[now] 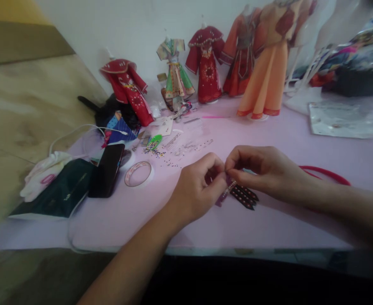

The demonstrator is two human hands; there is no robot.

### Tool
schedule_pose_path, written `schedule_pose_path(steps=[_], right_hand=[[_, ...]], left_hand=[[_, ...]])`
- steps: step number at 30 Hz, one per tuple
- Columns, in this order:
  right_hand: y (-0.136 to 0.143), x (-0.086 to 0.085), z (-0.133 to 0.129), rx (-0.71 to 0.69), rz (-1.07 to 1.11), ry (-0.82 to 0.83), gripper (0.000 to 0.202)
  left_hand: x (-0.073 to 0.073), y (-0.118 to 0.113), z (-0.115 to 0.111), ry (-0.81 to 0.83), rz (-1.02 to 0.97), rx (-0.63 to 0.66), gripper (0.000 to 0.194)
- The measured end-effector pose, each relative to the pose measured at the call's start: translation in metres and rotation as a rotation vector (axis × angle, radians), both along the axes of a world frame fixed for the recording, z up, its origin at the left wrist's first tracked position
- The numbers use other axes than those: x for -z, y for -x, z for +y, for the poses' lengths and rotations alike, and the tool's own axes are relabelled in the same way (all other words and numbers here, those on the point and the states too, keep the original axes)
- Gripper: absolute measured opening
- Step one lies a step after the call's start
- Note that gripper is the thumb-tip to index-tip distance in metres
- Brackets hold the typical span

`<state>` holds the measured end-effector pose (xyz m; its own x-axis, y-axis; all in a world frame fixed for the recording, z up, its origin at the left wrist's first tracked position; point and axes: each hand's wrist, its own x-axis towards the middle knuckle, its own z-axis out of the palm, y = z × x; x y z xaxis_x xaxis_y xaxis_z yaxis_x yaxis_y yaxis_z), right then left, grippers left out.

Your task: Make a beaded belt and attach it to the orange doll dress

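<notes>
My left hand is closed, its thumb and fingers pinching a small purple piece of fabric edged with a row of light beads. Meeting it at the fingertips, my right hand is also in a pinch; whatever sits between its thumb and forefinger is too small to make out. Just below the hands lie black strips dotted with light beads. A red band curves behind my right wrist. Loose tiny beads are scattered beyond my left hand, around a green leaf-shaped piece.
Doll-sized dresses stand along the wall, among them a red gown and an orange one. At left are a tape roll, a phone, a dark green box and a white cable. A plastic packet lies far right.
</notes>
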<state>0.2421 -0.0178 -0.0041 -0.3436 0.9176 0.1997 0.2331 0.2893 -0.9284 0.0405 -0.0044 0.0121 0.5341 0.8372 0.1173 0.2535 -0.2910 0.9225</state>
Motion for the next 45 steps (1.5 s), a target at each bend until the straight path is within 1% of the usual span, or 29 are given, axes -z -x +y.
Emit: schedule_pose_path(steps=[3, 7, 17, 20, 25, 30, 34, 38, 41, 45], right_hand=[[-0.0009, 0.0001, 0.0005, -0.021, 0.03, 0.057, 0.008], [-0.0008, 0.0007, 0.0007, -0.056, 0.078, 0.107, 0.006], [-0.0008, -0.0004, 0.0008, -0.052, 0.04, 0.101, 0.004], [-0.001, 0.0013, 0.0013, -0.061, 0.048, 0.1, 0.004], [-0.0024, 0.0058, 0.0035, -0.068, 0.031, 0.053, 0.003], [-0.0023, 0.0065, 0.0027, -0.045, 0.012, 0.018, 0.003], [-0.0007, 0.005, 0.001, -0.034, 0.018, 0.022, 0.007], [-0.0011, 0.0045, 0.002, -0.067, 0.075, 0.099, 0.007], [-0.0018, 0.0049, 0.004, -0.1, 0.153, 0.185, 0.005], [-0.0013, 0.0032, 0.0066, -0.084, 0.205, 0.235, 0.008]], left_hand=[[0.0004, -0.0003, -0.0005, 0.065, -0.034, 0.009, 0.011], [0.0009, 0.0003, -0.0009, 0.087, -0.05, 0.021, 0.012], [-0.0015, 0.0002, 0.0001, 0.061, -0.036, 0.027, 0.012], [-0.0005, 0.0004, 0.001, 0.061, -0.057, 0.031, 0.011], [0.0001, -0.0009, 0.0021, 0.043, -0.079, 0.019, 0.011], [-0.0003, -0.0008, -0.0001, 0.076, -0.089, 0.001, 0.01], [0.0003, -0.0004, -0.0011, 0.115, -0.1, -0.003, 0.01], [0.0, -0.0011, 0.0003, 0.167, -0.145, 0.017, 0.009], [-0.0011, -0.0002, 0.0022, 0.168, -0.159, 0.021, 0.009], [-0.001, 0.0034, 0.0068, 0.2, -0.176, 0.041, 0.01]])
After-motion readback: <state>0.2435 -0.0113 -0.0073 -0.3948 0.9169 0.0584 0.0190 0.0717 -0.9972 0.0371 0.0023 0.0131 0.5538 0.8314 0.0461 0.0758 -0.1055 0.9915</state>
